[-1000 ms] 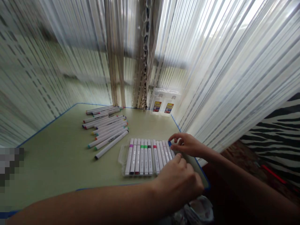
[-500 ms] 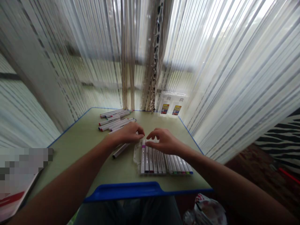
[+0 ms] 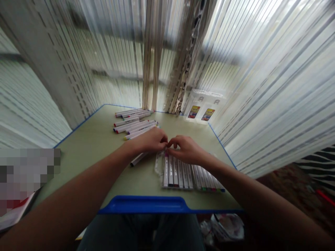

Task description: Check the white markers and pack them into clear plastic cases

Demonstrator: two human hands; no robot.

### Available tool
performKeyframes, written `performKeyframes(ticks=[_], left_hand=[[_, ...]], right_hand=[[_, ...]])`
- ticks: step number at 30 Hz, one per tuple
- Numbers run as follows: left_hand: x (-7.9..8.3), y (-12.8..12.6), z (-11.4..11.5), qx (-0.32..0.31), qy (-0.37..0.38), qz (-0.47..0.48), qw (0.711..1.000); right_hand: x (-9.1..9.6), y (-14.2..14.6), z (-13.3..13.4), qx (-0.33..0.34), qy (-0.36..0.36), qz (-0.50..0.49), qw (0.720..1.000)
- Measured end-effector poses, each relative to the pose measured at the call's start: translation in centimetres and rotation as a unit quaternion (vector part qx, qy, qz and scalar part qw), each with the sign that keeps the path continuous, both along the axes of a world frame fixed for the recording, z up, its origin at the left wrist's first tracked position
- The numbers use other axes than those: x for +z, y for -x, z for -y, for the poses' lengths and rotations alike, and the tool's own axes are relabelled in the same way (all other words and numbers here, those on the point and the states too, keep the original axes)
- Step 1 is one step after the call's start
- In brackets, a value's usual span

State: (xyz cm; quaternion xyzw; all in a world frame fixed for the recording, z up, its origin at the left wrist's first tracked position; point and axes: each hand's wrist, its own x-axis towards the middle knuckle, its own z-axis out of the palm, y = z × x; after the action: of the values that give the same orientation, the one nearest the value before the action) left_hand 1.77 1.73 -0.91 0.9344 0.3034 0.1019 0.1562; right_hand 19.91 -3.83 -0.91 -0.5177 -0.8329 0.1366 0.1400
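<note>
Fingers: left hand (image 3: pixel 156 139) and right hand (image 3: pixel 185 150) curled at the case's (image 3: pixel 158 164) far-left corner; I couldn't tell their grip.
Case: lay on the table (image 3: pixel 86 141), one row of markers (image 3: pixel 178 174) in.
Loose markers (image 3: pixel 136 124): lay outside, past the left hand.

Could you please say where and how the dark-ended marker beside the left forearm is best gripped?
I'd pinch the marker across its barrel near the dark end, from above and the front: it lies slanted, that end exposed; the left hand hides its far part.
</note>
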Motion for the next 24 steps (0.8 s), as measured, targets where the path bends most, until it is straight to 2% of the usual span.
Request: performKeyframes(ticks=[24], left_hand=[[-0.29,-0.20,0.31,0.024,-0.020,0.020,0.999]], right_hand=[[0.41,-0.82,0.14,-0.044,0.002,0.007,0.999]])
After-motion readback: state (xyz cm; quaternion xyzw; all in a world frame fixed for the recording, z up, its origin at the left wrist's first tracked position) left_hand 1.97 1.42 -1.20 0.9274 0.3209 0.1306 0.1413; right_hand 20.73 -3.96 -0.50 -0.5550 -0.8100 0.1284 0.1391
